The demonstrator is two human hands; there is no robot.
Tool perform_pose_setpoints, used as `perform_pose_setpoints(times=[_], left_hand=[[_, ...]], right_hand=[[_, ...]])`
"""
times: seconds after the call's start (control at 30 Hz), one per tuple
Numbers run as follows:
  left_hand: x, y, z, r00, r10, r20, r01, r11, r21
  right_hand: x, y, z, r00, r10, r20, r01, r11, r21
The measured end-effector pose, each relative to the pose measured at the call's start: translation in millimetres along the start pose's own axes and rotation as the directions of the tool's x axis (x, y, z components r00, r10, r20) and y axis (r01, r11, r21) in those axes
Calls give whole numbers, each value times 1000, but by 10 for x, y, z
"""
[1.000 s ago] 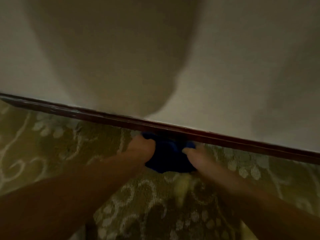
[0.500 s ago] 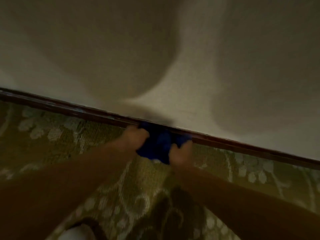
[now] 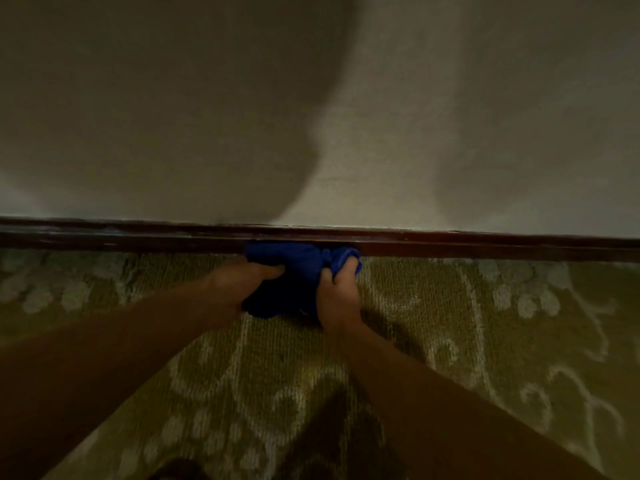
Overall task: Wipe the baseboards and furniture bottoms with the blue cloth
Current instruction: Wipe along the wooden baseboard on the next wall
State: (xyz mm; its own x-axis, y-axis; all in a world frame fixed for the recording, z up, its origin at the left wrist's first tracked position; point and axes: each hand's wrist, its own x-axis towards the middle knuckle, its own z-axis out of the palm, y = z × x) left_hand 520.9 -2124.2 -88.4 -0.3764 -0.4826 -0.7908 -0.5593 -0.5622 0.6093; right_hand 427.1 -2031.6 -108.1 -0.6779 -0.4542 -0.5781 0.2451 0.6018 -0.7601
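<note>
Both hands are gripping the blue cloth point(image 3: 294, 271), which is bunched up and pressing against the lower edge of the dark wooden baseboard point(image 3: 450, 242), right where it meets the carpet point(image 3: 450, 323). The left hand point(image 3: 239, 282) is clutching the cloth's left side, fingers curling over the top of the bundle. The right hand point(image 3: 339, 292) is squeezing the right side, a fold of blue poking out above its knuckles. Bare forearms are reaching in from below. A pale wall point(image 3: 450, 133) is rising behind, with soft shadows falling across it.
</note>
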Motion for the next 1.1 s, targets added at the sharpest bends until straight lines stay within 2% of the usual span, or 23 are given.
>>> perform_pose_setpoints(times=[0.07,0.13,0.23,0.3,0.33,0.4,0.57,0.67,0.73,0.8,0.87,0.93,1.0,1.03,1.1], left_hand=[[-12,-8,25,1000,19,7,-18,993,-119],[-85,13,99,997,12,80,9,966,-257],[-117,20,320,978,19,208,67,916,-397],[-90,67,554,968,25,250,77,917,-392],[-62,88,643,973,21,230,72,919,-389],[-4,95,732,980,-6,199,83,920,-383],[165,-41,566,992,-53,111,92,919,-384],[230,-188,433,993,-122,12,116,908,-402],[220,-238,395,988,-152,0,134,878,-459],[202,-238,411,989,-148,-8,126,871,-475],[163,-187,427,995,-91,49,104,874,-475],[118,-126,426,993,-46,109,93,876,-474],[104,-98,370,996,-54,67,80,871,-485],[89,-117,317,996,-81,26,84,876,-474],[61,-189,168,987,-150,-56,109,887,-449]], right_hand=[[-52,-34,-58,997,15,-78,-4,990,141],[-89,-60,-172,958,37,-285,46,960,277],[-153,-129,-415,822,5,-570,167,954,248],[-103,-146,-560,743,-12,-669,208,955,213],[-48,-144,-607,721,-21,-692,206,961,185],[62,-167,-663,727,-57,-684,188,975,119],[44,-177,-437,751,-283,-597,273,956,-110],[-78,-183,-208,841,-400,-364,348,916,-202],[-85,-213,-162,864,-420,-279,358,900,-248],[-38,-190,-245,853,-384,-353,315,919,-238],[42,-160,-332,798,-314,-514,268,949,-164],[79,-157,-339,743,-276,-609,231,961,-153],[23,-173,-203,737,-335,-586,247,942,-228],[-30,-170,-92,742,-416,-526,294,907,-302],[-151,-140,169,737,-596,-318,424,775,-468]])
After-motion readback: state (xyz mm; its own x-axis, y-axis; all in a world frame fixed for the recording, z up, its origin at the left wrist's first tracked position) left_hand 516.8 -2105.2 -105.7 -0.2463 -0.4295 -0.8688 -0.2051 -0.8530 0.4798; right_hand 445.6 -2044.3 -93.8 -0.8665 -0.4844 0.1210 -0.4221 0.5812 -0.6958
